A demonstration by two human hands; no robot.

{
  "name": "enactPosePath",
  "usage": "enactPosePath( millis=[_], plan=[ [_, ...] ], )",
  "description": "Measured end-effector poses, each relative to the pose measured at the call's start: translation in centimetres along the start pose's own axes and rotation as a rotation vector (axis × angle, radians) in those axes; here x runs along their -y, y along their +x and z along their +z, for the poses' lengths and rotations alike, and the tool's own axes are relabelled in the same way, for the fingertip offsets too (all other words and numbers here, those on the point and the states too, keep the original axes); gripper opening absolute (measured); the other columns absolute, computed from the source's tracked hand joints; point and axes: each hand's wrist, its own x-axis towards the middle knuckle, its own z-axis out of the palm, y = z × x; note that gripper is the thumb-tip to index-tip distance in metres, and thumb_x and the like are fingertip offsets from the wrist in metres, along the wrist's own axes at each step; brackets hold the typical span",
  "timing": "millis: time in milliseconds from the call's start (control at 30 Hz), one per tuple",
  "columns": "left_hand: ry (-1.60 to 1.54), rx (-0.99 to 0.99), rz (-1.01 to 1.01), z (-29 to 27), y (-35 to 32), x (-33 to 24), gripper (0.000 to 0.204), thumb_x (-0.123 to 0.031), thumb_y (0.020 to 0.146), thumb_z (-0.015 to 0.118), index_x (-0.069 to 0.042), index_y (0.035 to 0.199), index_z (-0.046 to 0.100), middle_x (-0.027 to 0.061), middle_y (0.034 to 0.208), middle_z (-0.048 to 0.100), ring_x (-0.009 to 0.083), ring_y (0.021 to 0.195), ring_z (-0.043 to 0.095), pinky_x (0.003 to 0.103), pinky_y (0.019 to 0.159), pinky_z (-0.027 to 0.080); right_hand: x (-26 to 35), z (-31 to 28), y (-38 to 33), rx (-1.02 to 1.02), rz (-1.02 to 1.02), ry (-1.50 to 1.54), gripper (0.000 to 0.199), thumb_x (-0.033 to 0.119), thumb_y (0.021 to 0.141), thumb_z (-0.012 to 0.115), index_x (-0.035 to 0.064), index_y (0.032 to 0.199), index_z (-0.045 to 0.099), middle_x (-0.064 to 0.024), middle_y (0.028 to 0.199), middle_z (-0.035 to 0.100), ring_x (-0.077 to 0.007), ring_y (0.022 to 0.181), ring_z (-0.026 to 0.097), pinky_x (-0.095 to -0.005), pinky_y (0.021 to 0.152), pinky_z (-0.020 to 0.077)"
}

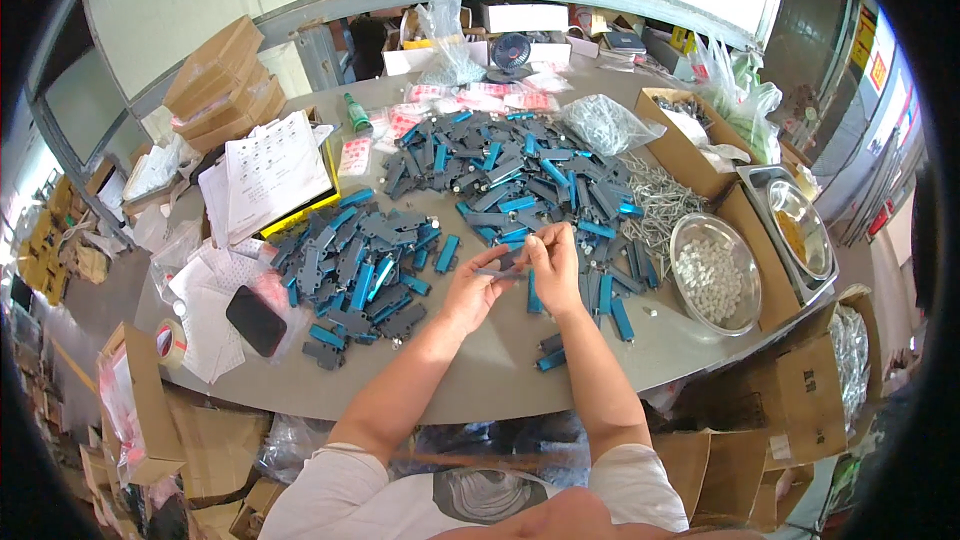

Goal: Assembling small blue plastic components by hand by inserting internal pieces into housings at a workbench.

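Above the front middle of the table, my left hand (472, 294) grips a small dark grey block-like part (508, 262), matching the pieces in the heaps. Thumb and fingers of my right hand (553, 258) are closed in a pinch at its right end; whether something tiny sits between them is hidden. To the left lies a heap of grey and blue parts (350, 265). A larger heap of the same parts (500, 165) spreads behind my hands. A few loose ones, such as a blue-faced part (550, 360), lie by my right forearm.
A steel bowl of small white pieces (745, 292) stands right, beside a pile of metal rods (665, 195). Further right is a steel tray (812, 285). A phone (256, 321), tape roll (171, 342) and papers (275, 177) lie left. A small fan (511, 53) stands behind.
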Motion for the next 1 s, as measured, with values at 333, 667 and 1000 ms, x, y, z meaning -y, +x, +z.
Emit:
enactPosePath(
  millis=[333, 667, 1000],
  plan=[
    [-0.239, -0.255, -0.069, -0.6, 0.3, 0.5, 0.028, -0.003, 0.094, 0.039, 0.003, 0.12, 0.047, 0.0172, 0.114, 0.054, 0.0261, 0.105, 0.057, 0.034, 0.091, 0.048, -0.4, 2.4, -1.3, 0.147, -0.045, -0.678, 0.021, 0.015, 0.08, 0.063, 0.0033, 0.092, 0.052, -0.0149, 0.08, 0.06, -0.0342, 0.069, 0.061, -0.0418, 0.06, 0.048],
    [-0.147, -0.39, 0.062, -0.7, 1.1, -1.9, 0.03, -0.001, 0.095, 0.038, 0.005, 0.123, 0.043, 0.0194, 0.115, 0.054, 0.0269, 0.104, 0.058, 0.034, 0.091, 0.049, 3.9, -1.5, -0.9, 1.013, 0.337, -1.038, 0.047, 0.026, 0.062, 0.075, 0.012, 0.103, 0.057, -0.0111, 0.089, 0.066, -0.0312, 0.086, 0.064, -0.0424, 0.072, 0.0494],
    [-0.004, -0.341, 0.1, -2.2, 1.4, -2.6, 0.028, -0.001, 0.093, 0.044, 0.004, 0.12, 0.047, 0.0142, 0.109, 0.056, 0.0249, 0.098, 0.06, 0.035, 0.089, 0.05, 2.5, 0.3, -1.9, 0.974, 0.245, -1.187, 0.028, 0.01, 0.07, 0.064, 0.0052, 0.096, 0.055, -0.0157, 0.087, 0.066, -0.0328, 0.085, 0.065, -0.0433, 0.071, 0.0515]
  ],
)
